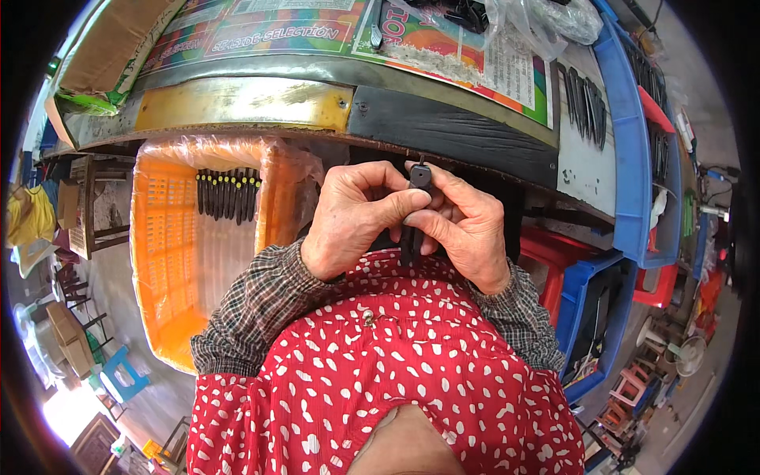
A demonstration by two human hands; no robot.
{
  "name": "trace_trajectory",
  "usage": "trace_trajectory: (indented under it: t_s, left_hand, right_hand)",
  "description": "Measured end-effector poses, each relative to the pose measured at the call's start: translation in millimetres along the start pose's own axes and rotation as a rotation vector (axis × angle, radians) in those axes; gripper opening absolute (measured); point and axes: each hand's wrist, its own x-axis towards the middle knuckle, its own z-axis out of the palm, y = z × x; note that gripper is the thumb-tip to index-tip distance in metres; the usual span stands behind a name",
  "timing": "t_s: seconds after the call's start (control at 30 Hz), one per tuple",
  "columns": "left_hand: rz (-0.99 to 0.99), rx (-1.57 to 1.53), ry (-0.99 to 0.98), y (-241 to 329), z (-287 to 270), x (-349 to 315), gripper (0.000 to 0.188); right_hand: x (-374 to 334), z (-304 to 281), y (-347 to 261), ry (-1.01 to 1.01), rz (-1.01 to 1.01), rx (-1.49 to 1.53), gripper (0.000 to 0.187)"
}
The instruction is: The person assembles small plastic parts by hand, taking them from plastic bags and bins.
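Close to the table's front edge, my left hand (348, 210) and my right hand (471, 226) pinch a slim black piece (420, 176) between thumbs and fingers. Its rounded top, with a small round mark, shows between the fingertips. The dark lower part hangs down between my palms, partly hidden by the fingers. I cannot make out what kind of thing it is. Left of my left hand stands an orange basket (162, 261) lined with clear plastic. In it, several black slender pieces (228, 194) with yellow dots at their tops lie side by side in a row.
The table edge (451, 131) runs just beyond my hands. More slender black pieces (584, 103) lie at its right end, beside a long blue crate (629, 182). Below stands a blue bin (566, 317) near a red plastic item (546, 253). A cardboard box (115, 47) sits far left.
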Motion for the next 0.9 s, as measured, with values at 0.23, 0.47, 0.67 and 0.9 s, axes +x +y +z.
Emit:
trace_trajectory:
  t_s: [0.23,0.47,0.67,0.9]
  left_hand:
    - [-0.033,-0.014,0.038,3,5,1,0.012]
    - [0.099,0.311,0.040,1,6,-4,0.013]
    - [0.298,0.514,0.048,0,8,-5,0.013]
    - [0.395,0.420,0.029,-16,9,-5,0.014]
  right_hand:
    - [0,-4,-6,-0.036,0.021,0.008,0.043]
    - [7,-14,-14,0.005,0.047,-0.056,0.026]
    - [6,-14,-17,-0.034,0.046,-0.010,0.012]
    - [4,-13,-12,0.007,0.052,0.126,0.010]
